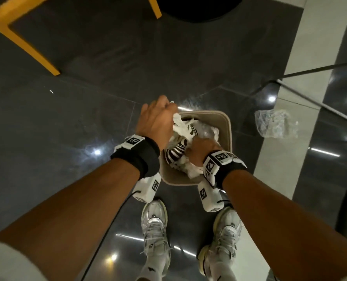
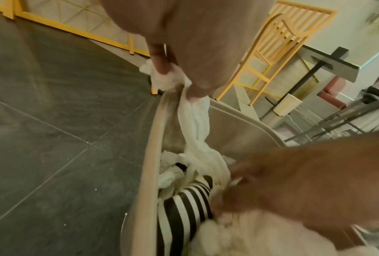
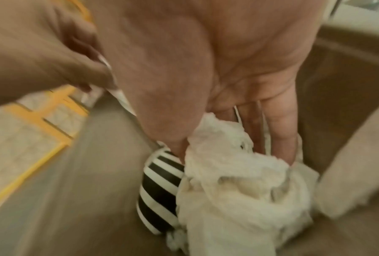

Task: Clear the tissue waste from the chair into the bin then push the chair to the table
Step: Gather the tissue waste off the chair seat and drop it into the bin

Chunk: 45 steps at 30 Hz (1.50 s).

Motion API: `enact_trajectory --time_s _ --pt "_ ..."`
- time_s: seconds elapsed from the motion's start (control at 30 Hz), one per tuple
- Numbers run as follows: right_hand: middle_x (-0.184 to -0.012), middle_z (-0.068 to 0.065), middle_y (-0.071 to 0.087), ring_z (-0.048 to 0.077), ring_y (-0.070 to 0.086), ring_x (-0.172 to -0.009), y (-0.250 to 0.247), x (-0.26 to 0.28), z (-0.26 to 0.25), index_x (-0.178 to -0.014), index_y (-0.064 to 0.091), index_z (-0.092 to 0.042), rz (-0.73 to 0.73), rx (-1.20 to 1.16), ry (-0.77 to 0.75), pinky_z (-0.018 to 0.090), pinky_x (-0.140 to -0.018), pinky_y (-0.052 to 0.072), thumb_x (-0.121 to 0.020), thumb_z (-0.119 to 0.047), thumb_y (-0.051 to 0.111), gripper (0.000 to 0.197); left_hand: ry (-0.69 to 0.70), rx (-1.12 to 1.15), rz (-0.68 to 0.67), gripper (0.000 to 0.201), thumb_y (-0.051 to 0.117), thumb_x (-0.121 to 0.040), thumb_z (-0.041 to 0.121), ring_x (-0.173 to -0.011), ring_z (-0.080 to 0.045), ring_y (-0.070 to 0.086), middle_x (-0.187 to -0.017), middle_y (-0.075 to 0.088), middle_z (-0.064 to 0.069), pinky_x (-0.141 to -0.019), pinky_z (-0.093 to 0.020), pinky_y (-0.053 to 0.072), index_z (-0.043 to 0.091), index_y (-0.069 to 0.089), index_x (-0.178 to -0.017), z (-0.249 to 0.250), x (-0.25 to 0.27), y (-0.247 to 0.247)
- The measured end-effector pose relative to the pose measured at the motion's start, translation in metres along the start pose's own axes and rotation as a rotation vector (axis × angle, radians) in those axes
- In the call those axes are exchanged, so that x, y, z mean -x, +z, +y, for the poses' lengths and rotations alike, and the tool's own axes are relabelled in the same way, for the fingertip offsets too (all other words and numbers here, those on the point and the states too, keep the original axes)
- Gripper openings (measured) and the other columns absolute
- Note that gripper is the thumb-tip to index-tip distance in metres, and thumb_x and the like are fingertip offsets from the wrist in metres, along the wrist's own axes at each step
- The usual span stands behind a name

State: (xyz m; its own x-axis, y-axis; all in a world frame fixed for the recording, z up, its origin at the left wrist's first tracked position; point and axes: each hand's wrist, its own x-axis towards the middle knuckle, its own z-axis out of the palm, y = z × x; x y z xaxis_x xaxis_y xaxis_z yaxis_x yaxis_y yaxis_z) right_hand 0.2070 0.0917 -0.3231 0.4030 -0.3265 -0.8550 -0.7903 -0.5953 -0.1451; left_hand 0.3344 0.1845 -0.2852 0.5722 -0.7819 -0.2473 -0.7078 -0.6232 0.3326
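A beige bin (image 1: 226, 126) stands on the dark floor just ahead of my shoes, stuffed with white tissue (image 1: 180, 126) and a black-and-white striped object (image 1: 174, 153). My left hand (image 1: 168, 110) is over the bin's far left corner and pinches a long strip of tissue (image 2: 194, 121) that hangs into the bin (image 2: 149, 164). My right hand (image 1: 199, 148) is down inside the bin. Its fingers (image 3: 280, 135) are straight and push into the tissue wad (image 3: 238, 176) beside the striped object (image 3: 160, 181). The yellow chair's legs (image 1: 26, 41) are at the upper left.
Crumpled clear plastic (image 1: 276, 124) lies on the floor right of the bin. Thin metal legs (image 1: 310, 72) cross the upper right. A dark round base (image 1: 199, 7) sits at the top. A yellow slatted chair (image 2: 278, 48) shows behind the bin. My shoes (image 1: 154, 230) are near the bin.
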Motion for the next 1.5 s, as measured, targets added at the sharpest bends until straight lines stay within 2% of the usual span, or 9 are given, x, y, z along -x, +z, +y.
enact_trajectory --time_s 0.2,0.37,0.57,0.67,0.77,0.93,1.1,1.23,1.5 --pt "-0.150 0.009 0.041 0.035 0.060 -0.119 -0.032 0.049 0.007 -0.143 0.033 -0.022 0.326 -0.057 -0.032 0.048 -0.093 0.052 -0.093 -0.031 0.057 0.056 0.053 0.216 -0.105 0.029 0.058 -0.092 0.003 -0.107 -0.028 0.059 -0.123 0.058 -0.010 -0.090 -0.038 0.051 0.011 0.066 -0.119 0.019 0.020 0.004" --pt "-0.151 0.017 0.041 0.036 0.052 -0.132 -0.002 -0.002 -0.003 -0.150 0.031 -0.010 -0.047 -0.054 -0.001 0.050 -0.108 0.046 -0.090 -0.031 0.065 0.072 0.098 0.070 -0.679 0.050 0.052 -0.092 0.012 -0.118 -0.028 0.060 -0.132 0.061 -0.006 -0.097 -0.040 0.050 0.020 0.048 -0.141 0.028 0.016 0.020" --pt "-0.153 0.017 0.042 0.037 0.049 -0.135 0.007 -0.007 0.003 -0.154 0.023 -0.015 -0.042 -0.027 0.023 0.050 -0.109 0.044 -0.090 -0.041 0.061 0.079 0.226 -0.026 -0.179 0.070 0.052 -0.085 -0.001 -0.125 -0.031 0.048 -0.141 0.050 -0.006 -0.095 -0.047 0.049 0.031 0.043 -0.147 0.008 -0.005 -0.009" --pt "-0.140 0.008 0.058 0.032 0.059 -0.125 -0.019 0.016 0.018 -0.147 0.040 -0.021 0.045 -0.198 0.046 0.041 -0.100 0.049 -0.090 -0.047 0.056 0.065 0.039 -0.052 -0.307 0.053 0.055 -0.091 0.013 -0.131 -0.040 0.045 -0.147 0.043 -0.013 -0.101 -0.053 0.045 0.018 0.043 -0.143 -0.002 -0.018 -0.011" --pt "-0.102 0.005 0.075 0.026 0.069 -0.096 -0.059 0.034 0.044 -0.107 0.072 -0.016 0.213 -0.492 0.014 0.034 -0.082 0.053 -0.091 -0.045 0.055 0.037 -0.078 -0.041 -0.344 0.019 0.050 -0.096 0.012 -0.099 -0.045 0.064 -0.110 0.065 -0.021 -0.078 -0.047 0.052 0.014 0.055 -0.114 -0.004 -0.019 -0.008" --pt "-0.096 0.020 0.075 0.040 0.072 -0.096 -0.053 -0.049 0.131 -0.094 0.074 -0.006 0.524 -0.753 0.264 0.052 -0.087 0.059 -0.077 -0.039 0.045 0.047 -0.084 -0.030 -0.159 0.020 0.047 -0.096 0.016 -0.091 -0.049 0.064 -0.101 0.068 -0.027 -0.075 -0.050 0.051 0.012 0.057 -0.113 -0.013 -0.013 -0.002" --pt "-0.140 0.018 0.059 0.034 0.055 -0.131 0.007 -0.046 0.157 -0.133 0.060 -0.004 0.192 -0.202 0.326 0.041 -0.106 0.045 -0.103 -0.018 0.047 0.035 -0.077 0.075 -0.052 0.019 0.050 -0.094 0.019 -0.090 -0.050 0.062 -0.097 0.067 -0.028 -0.077 -0.053 0.053 0.012 0.057 -0.110 -0.028 -0.006 0.011" --pt "-0.166 0.015 0.019 0.039 0.025 -0.151 0.078 -0.047 0.182 -0.159 0.024 -0.018 -0.045 -0.042 0.351 0.051 -0.119 0.032 -0.097 -0.022 0.059 0.072 -0.098 0.126 -0.014 0.017 0.053 -0.096 0.021 -0.093 -0.047 0.063 -0.100 0.068 -0.022 -0.081 -0.052 0.053 0.017 0.057 -0.112 -0.029 -0.008 0.017" --pt "-0.130 0.010 0.060 0.035 0.059 -0.121 0.106 -0.053 0.197 -0.128 0.056 -0.015 -0.104 -0.125 0.417 0.038 -0.101 0.047 -0.078 -0.019 0.081 0.056 -0.053 0.156 0.029 0.013 0.051 -0.097 0.018 -0.083 -0.036 0.060 -0.091 0.066 -0.014 -0.076 -0.043 0.046 0.015 0.057 -0.108 -0.029 -0.015 0.031"
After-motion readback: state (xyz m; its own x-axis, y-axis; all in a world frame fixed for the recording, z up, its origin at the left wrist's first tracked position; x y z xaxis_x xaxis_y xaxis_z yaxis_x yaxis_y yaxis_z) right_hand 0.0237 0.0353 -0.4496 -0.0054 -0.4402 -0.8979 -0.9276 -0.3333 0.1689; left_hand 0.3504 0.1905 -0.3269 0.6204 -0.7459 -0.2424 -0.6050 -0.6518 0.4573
